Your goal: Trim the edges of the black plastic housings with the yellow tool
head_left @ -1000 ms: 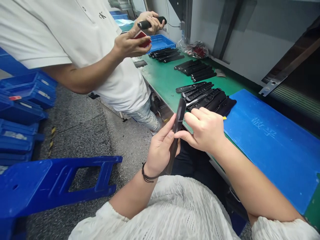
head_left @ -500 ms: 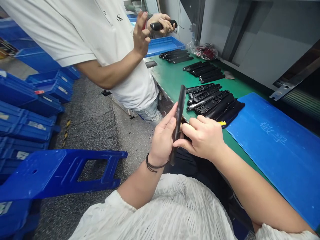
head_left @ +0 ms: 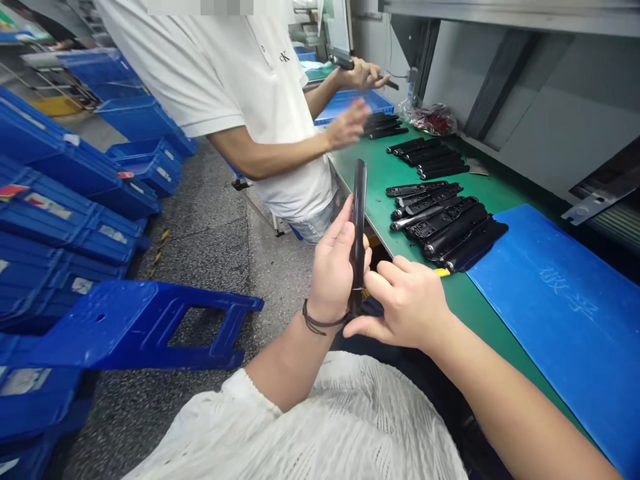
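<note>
In the middle of the head view, my left hand (head_left: pixel 334 273) is wrapped round a long, slim black plastic shell (head_left: pixel 359 200), its far end pointing up and away. My right hand (head_left: pixel 407 300) is closed on a yellow-handled knife (head_left: pixel 442 272); the yellow end shows past my knuckles. A thin blade meets the lower part of the shell near my left palm. The right thumb is stretched out below it. Most of the handle is hidden by my fingers. On the bench to the right lies a row of similar black shells (head_left: pixel 445 220).
The green bench (head_left: pixel 370 167) carries more black parts (head_left: pixel 430 157), a blue mat (head_left: pixel 560 293) and a plastic bag (head_left: pixel 433 120). A co-worker in a white shirt (head_left: pixel 265 107) stands at left, holding a black part. Blue crates (head_left: pixel 65 213) and a blue stool (head_left: pixel 135 320) stand on the floor.
My right hand has moved down along the shell with the knife, towards its near end. The shell stands more upright. The co-worker's nearer hand has dropped, and the view has shifted left.
</note>
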Demonstrator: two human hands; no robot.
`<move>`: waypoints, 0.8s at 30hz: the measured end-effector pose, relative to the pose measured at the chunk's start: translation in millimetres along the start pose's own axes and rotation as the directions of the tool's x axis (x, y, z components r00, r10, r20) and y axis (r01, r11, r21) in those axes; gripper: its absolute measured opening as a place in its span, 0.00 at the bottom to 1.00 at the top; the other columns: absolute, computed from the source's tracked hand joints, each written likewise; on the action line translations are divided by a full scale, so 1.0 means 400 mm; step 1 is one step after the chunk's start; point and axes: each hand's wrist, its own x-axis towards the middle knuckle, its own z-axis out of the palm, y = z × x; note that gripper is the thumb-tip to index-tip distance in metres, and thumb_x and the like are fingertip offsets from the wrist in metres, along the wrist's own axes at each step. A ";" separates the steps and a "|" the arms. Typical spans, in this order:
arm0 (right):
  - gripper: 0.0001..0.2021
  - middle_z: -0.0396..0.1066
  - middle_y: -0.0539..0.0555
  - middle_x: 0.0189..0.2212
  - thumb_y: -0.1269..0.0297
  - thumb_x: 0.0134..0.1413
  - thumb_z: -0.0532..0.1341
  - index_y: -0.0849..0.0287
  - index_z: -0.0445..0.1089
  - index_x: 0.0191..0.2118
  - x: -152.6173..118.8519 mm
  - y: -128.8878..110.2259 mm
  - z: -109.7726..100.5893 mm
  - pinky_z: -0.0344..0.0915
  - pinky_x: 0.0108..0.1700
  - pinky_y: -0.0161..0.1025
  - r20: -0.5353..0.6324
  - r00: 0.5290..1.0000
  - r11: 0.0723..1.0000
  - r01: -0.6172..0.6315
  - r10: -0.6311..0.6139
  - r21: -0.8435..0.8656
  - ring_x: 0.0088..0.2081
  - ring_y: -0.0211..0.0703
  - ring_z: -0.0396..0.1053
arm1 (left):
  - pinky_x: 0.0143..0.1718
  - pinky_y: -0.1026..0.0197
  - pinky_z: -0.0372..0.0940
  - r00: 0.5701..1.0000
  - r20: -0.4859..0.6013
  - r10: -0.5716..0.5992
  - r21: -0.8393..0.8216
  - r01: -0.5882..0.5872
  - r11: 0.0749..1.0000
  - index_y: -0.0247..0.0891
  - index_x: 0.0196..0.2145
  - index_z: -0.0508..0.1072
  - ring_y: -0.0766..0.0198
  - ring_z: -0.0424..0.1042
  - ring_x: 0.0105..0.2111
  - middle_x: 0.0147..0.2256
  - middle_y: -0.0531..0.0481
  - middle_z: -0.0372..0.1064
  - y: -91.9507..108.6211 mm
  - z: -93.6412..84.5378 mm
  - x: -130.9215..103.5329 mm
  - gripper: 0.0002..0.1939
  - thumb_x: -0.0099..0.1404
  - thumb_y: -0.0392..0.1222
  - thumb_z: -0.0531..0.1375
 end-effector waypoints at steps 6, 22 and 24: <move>0.28 0.64 0.52 0.25 0.40 0.73 0.52 0.57 0.64 0.28 0.001 -0.018 -0.007 0.45 0.32 0.43 -0.005 0.999 0.998 0.041 -0.041 -0.042 0.30 0.43 0.54 | 0.13 0.72 0.52 0.994 -0.107 -0.031 -0.045 0.026 0.999 0.46 0.69 0.65 0.73 0.53 0.15 0.23 0.60 0.56 0.013 0.009 0.003 0.29 0.73 0.48 0.62; 0.35 0.70 0.54 0.37 0.82 0.57 0.56 0.50 0.63 0.68 -0.010 0.024 0.063 0.47 0.26 0.38 0.303 0.915 0.942 -0.180 0.266 -0.282 0.31 0.43 0.67 | 0.12 0.73 0.48 0.931 -0.355 -0.081 -0.179 0.017 0.984 0.45 0.50 0.68 0.74 0.48 0.12 0.22 0.63 0.51 0.074 -0.071 0.062 0.07 0.78 0.43 0.54; 0.42 0.71 0.52 0.38 0.82 0.56 0.59 0.44 0.55 0.73 -0.012 0.028 0.066 0.50 0.26 0.37 0.404 0.857 0.944 -0.252 0.320 -0.215 0.30 0.42 0.68 | 0.12 0.72 0.48 0.926 -0.374 -0.058 -0.183 -0.012 0.983 0.45 0.49 0.69 0.74 0.47 0.12 0.22 0.63 0.51 0.067 -0.074 0.067 0.06 0.77 0.44 0.55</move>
